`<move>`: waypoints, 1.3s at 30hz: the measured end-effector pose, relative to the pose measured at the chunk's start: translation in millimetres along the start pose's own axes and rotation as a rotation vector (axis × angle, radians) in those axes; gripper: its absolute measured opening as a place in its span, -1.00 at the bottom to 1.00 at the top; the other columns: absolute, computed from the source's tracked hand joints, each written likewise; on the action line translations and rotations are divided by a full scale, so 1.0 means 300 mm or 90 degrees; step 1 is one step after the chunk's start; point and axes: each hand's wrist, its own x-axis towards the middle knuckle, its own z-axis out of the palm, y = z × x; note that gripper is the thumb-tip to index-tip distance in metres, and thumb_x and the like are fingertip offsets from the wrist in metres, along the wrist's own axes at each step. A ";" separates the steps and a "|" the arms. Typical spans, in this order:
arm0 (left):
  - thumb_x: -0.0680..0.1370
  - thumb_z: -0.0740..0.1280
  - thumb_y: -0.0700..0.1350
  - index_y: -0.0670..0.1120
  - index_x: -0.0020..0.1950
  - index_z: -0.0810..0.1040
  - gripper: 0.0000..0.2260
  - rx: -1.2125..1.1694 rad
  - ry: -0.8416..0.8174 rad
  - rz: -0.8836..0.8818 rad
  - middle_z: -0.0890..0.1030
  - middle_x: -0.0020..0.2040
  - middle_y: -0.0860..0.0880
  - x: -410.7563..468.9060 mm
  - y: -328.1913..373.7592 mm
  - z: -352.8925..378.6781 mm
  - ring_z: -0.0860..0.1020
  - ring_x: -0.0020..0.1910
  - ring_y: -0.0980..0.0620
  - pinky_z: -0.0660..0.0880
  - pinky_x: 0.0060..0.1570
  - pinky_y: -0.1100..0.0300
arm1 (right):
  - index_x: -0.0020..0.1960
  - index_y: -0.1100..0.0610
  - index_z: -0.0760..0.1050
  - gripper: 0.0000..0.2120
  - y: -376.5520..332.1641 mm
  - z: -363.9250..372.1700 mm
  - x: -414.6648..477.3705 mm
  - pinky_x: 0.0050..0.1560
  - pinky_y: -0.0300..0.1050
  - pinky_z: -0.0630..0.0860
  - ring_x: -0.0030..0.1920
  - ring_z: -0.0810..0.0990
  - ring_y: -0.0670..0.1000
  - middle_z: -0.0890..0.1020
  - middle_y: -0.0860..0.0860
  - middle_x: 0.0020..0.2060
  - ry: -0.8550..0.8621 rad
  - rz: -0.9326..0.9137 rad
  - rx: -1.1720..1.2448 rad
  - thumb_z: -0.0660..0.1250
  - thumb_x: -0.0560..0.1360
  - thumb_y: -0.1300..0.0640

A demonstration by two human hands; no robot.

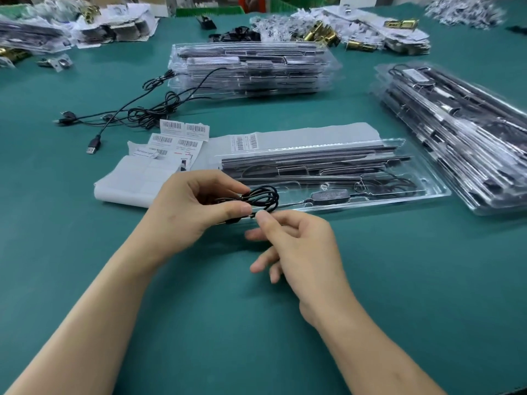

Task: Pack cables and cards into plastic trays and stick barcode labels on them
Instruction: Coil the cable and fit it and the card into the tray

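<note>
A coiled black cable [263, 198] hangs just in front of the clear plastic tray [427, 192] at the table's middle. My left hand [194, 206] holds the coil between thumb and fingers. Just below it, my right hand [296, 243] pinches the cable's end between thumb and forefinger, its other fingers loose. The tray holds dark strips and a cable with a small black control box [329, 194]. A barcode label [244, 143] sits on the tray's far left corner. Loose barcode labels [182, 136] lie on white backing sheets [134, 181] to the left.
Loose black USB cables [119, 112] sprawl at the left. A stack of filled clear trays [251, 69] stands behind, another stack [456, 132] at the right. Piles of paper cards and gold parts [322, 32] line the far edge. Green table mat [228, 323] lies in front.
</note>
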 end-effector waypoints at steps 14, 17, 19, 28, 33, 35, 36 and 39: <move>0.29 0.61 0.03 0.09 -0.08 0.76 -0.77 -0.062 -0.006 -0.009 0.75 -0.13 -0.04 0.000 0.004 -0.009 0.70 -0.16 0.11 0.59 -0.12 0.32 | 0.08 0.06 0.55 -0.95 0.010 0.050 -0.015 -0.48 -0.20 0.51 -0.47 0.67 0.06 0.75 0.02 -0.21 0.065 -0.057 0.083 0.35 0.64 0.10; 0.29 0.61 0.04 0.10 -0.08 0.76 -0.77 -0.060 0.000 -0.003 0.75 -0.13 -0.02 0.002 -0.001 -0.007 0.70 -0.15 0.13 0.58 -0.13 0.34 | 0.12 0.11 0.51 -0.92 0.004 0.059 -0.013 -0.46 -0.19 0.54 -0.43 0.70 0.09 0.75 0.03 -0.20 0.064 -0.053 0.109 0.35 0.65 0.12; 0.31 0.61 0.00 0.13 -0.09 0.76 -0.80 -0.057 0.010 -0.006 0.75 -0.14 0.01 0.004 -0.005 -0.006 0.69 -0.16 0.15 0.57 -0.14 0.36 | 0.15 0.10 0.43 -0.87 0.002 0.063 -0.012 -0.44 -0.17 0.56 -0.42 0.70 0.09 0.76 0.02 -0.19 0.071 -0.039 0.131 0.34 0.65 0.13; 0.32 0.61 0.00 0.14 -0.09 0.77 -0.81 -0.042 0.012 0.024 0.76 -0.12 0.02 0.002 -0.004 -0.005 0.69 -0.15 0.16 0.58 -0.11 0.34 | 0.04 0.19 0.63 -0.85 -0.005 0.071 0.001 -0.35 -0.21 0.60 -0.34 0.73 0.06 0.76 0.06 -0.19 0.032 -0.015 0.133 0.30 0.66 0.17; 0.37 0.53 0.04 0.19 0.00 0.75 -0.78 0.059 0.009 0.069 0.76 -0.10 0.11 -0.004 -0.001 0.007 0.71 -0.10 0.14 0.61 0.01 0.26 | 0.01 0.29 0.58 -0.84 -0.011 0.069 0.005 -0.33 -0.21 0.64 -0.29 0.76 0.07 0.74 0.11 -0.26 0.042 0.007 0.189 0.32 0.66 0.19; 0.38 0.53 0.08 0.21 0.05 0.74 -0.76 0.097 -0.011 0.088 0.76 -0.08 0.14 -0.010 0.001 0.003 0.69 -0.12 0.14 0.60 -0.01 0.27 | 0.03 0.29 0.56 -0.85 -0.015 0.066 0.007 -0.31 -0.22 0.64 -0.28 0.76 0.05 0.75 0.11 -0.27 0.043 0.020 0.217 0.32 0.66 0.19; 0.38 0.53 0.09 0.22 0.06 0.74 -0.75 0.116 -0.018 0.099 0.75 -0.07 0.17 -0.013 0.003 0.000 0.66 -0.15 0.20 0.56 -0.05 0.32 | 0.02 0.28 0.56 -0.86 -0.017 0.065 0.008 -0.31 -0.22 0.64 -0.28 0.75 0.05 0.75 0.11 -0.28 0.042 0.026 0.228 0.32 0.66 0.20; 0.38 0.51 0.05 0.18 0.09 0.71 -0.72 0.160 -0.019 0.121 0.74 -0.05 0.22 -0.013 0.007 -0.009 0.61 -0.15 0.32 0.46 -0.09 0.45 | 0.00 0.24 0.58 -0.87 -0.022 0.062 0.009 -0.29 -0.20 0.66 -0.28 0.75 0.04 0.75 0.10 -0.27 0.035 0.033 0.229 0.34 0.65 0.18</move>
